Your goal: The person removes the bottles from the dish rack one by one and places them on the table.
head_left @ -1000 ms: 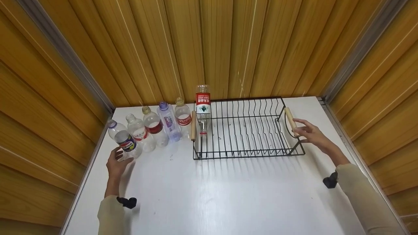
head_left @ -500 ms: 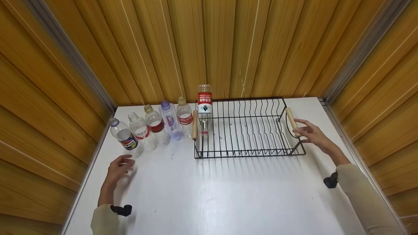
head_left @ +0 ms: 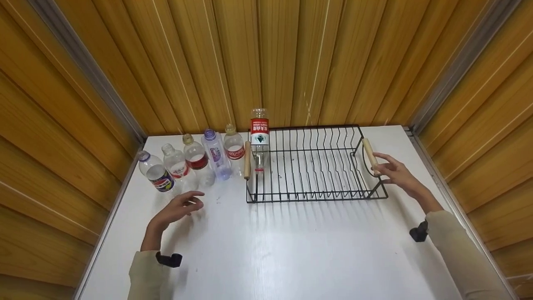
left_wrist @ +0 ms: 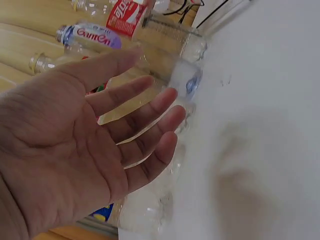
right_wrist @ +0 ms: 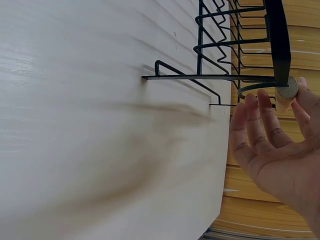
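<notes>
My left hand (head_left: 177, 208) hangs over the table in front of the bottle row, fingers loosely bent, holding nothing. The left wrist view shows its palm (left_wrist: 65, 150) facing the bottles. Behind it stand a bottle with a dark blue label (head_left: 160, 181), two with red-and-white or dark red labels (head_left: 195, 160), a purplish Ganten bottle (head_left: 215, 156) and a red-labelled bottle (head_left: 235, 152). My right hand (head_left: 397, 175) pinches the wooden handle (head_left: 369, 152) of a black wire dish rack (head_left: 316, 201) between thumb and finger; its other fingers curve below.
One clear bottle (head_left: 260, 131) with a red-and-white label leans neck down in the rack's left end, beside the left wooden handle (head_left: 247, 160). The white table (head_left: 283, 254) meets wood-patterned walls (head_left: 275, 62) at the back and sides.
My left hand has let go of the blue-labelled bottle's base, drawn back toward me, then moved right along the row. The right hand stays at the rack handle.
</notes>
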A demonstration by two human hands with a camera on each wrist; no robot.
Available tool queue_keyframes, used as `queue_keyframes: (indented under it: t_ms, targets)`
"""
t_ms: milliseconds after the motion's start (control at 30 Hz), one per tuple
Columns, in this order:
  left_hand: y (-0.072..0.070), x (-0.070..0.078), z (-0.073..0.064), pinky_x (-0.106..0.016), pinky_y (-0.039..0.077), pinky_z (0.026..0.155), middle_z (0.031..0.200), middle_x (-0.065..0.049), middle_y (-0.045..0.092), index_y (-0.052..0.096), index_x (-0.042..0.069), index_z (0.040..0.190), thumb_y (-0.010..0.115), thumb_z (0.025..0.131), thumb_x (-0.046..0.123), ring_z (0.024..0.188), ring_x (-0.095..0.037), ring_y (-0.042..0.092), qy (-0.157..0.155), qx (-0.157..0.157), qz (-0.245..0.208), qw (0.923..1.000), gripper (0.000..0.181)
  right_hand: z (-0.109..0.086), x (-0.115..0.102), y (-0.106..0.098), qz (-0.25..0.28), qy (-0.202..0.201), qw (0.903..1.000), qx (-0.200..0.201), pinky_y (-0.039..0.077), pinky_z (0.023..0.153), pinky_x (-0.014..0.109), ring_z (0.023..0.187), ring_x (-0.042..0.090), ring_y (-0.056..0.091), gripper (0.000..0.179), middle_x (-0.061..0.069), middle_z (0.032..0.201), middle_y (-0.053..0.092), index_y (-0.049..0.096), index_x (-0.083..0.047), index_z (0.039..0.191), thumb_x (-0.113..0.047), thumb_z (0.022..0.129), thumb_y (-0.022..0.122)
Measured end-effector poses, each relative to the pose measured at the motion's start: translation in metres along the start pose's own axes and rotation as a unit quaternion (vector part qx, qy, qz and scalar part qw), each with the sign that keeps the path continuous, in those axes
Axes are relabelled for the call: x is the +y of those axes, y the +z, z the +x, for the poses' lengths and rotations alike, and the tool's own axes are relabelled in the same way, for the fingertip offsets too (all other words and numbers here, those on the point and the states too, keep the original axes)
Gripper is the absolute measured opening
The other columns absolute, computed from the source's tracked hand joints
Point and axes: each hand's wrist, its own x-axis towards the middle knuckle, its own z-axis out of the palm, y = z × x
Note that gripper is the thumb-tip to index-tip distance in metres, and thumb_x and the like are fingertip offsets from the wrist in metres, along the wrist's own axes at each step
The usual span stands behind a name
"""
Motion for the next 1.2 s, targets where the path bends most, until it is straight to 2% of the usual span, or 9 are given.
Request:
queue_keyframes:
  t_ms: [167, 367, 500, 633, 733, 867, 1000, 1067, 1200]
  targets:
    - [0.015, 0.022, 0.011, -0.055, 0.051, 0.104, 0.132, -0.016, 0.063, 0.048, 0.019, 0.152, 0.066, 0.1, 0.036, 0.12, -0.03, 0.059, 0.025, -0.023, -0.011, 0.9994, 0.058, 0.0, 0.001, 0.002, 0.0, 0.008, 1.0, 0.006, 0.054, 0.088, 0.032, 0.104, -0.002, 0.064, 0.061, -0.015, 0.116, 0.069, 0.026, -0.014, 0.162, -0.032, 0.109, 0.05]
    - [0.031, 0.045, 0.024, -0.052, 0.05, 0.105, 0.134, -0.019, 0.062, 0.037, 0.024, 0.159, 0.068, 0.099, 0.032, 0.123, -0.032, 0.059, 0.056, -0.028, -0.027, 0.9977, 0.068, 0.001, 0.004, 0.002, -0.001, 0.006, 1.0, -0.001, 0.051, 0.1, 0.056, 0.107, -0.001, 0.063, 0.061, -0.012, 0.121, 0.068, 0.024, -0.015, 0.163, -0.032, 0.109, 0.048]
    - [0.048, 0.055, 0.038, -0.048, 0.051, 0.103, 0.131, -0.019, 0.063, 0.038, 0.024, 0.159, 0.071, 0.097, 0.027, 0.121, -0.032, 0.061, 0.088, -0.008, -0.04, 0.9953, 0.069, 0.001, 0.006, 0.001, 0.008, 0.005, 0.9999, -0.004, 0.044, 0.104, 0.07, 0.11, 0.002, 0.063, 0.061, -0.015, 0.118, 0.067, 0.023, -0.015, 0.163, -0.032, 0.109, 0.047]
    - [0.067, 0.058, 0.055, -0.038, 0.052, 0.093, 0.123, -0.018, 0.065, 0.042, 0.019, 0.157, 0.074, 0.095, 0.024, 0.11, -0.026, 0.063, 0.121, 0.024, -0.08, 0.9891, 0.069, 0.0, 0.006, 0.002, 0.016, 0.005, 0.9998, -0.003, 0.041, 0.105, 0.073, 0.112, 0.005, 0.063, 0.061, -0.016, 0.118, 0.067, 0.023, -0.016, 0.163, -0.034, 0.109, 0.047]
    - [0.079, 0.058, 0.065, -0.031, 0.052, 0.086, 0.118, -0.017, 0.066, 0.042, 0.018, 0.157, 0.074, 0.095, 0.021, 0.104, -0.021, 0.063, 0.137, 0.027, -0.107, 0.9843, 0.07, -0.001, 0.006, 0.004, 0.018, 0.004, 0.9998, 0.003, 0.041, 0.105, 0.072, 0.11, 0.004, 0.063, 0.061, -0.009, 0.123, 0.067, 0.024, -0.016, 0.163, -0.035, 0.109, 0.047]
    - [0.092, 0.056, 0.073, -0.027, 0.052, 0.08, 0.113, -0.013, 0.066, 0.042, 0.021, 0.157, 0.074, 0.094, 0.018, 0.099, -0.018, 0.063, 0.149, 0.018, -0.117, 0.9818, 0.071, -0.003, 0.006, 0.007, 0.006, 0.004, 0.9998, 0.016, 0.049, 0.102, 0.061, 0.107, -0.001, 0.062, 0.061, 0.003, 0.132, 0.064, 0.025, -0.017, 0.162, -0.038, 0.109, 0.046]
    - [0.099, 0.052, 0.077, -0.028, 0.053, 0.078, 0.112, -0.014, 0.066, 0.04, 0.022, 0.158, 0.074, 0.094, 0.018, 0.095, -0.019, 0.063, 0.149, 0.012, -0.122, 0.9812, 0.073, -0.006, 0.0, 0.009, -0.047, -0.012, 0.9984, 0.03, 0.056, 0.09, 0.034, 0.101, -0.007, 0.061, 0.059, 0.019, 0.135, 0.06, 0.031, -0.011, 0.16, -0.035, 0.109, 0.047]
    - [0.1, 0.05, 0.078, -0.032, 0.054, 0.079, 0.112, -0.015, 0.066, 0.038, 0.023, 0.159, 0.074, 0.094, 0.018, 0.094, -0.019, 0.063, 0.147, 0.011, -0.131, 0.9804, 0.074, -0.008, -0.007, 0.007, -0.079, -0.029, 0.9955, 0.043, 0.055, 0.083, 0.022, 0.098, -0.011, 0.058, 0.058, 0.028, 0.135, 0.058, 0.035, -0.005, 0.157, -0.031, 0.108, 0.051]
    - [0.101, 0.048, 0.076, -0.039, 0.054, 0.082, 0.114, -0.015, 0.065, 0.038, 0.027, 0.159, 0.074, 0.094, 0.019, 0.096, -0.019, 0.063, 0.139, 0.009, -0.141, 0.9802, 0.075, -0.013, -0.026, 0.008, -0.125, -0.063, 0.9853, 0.097, 0.046, 0.08, 0.008, 0.098, -0.014, 0.051, 0.052, 0.032, 0.135, 0.058, 0.048, 0.0, 0.148, -0.028, 0.105, 0.058]
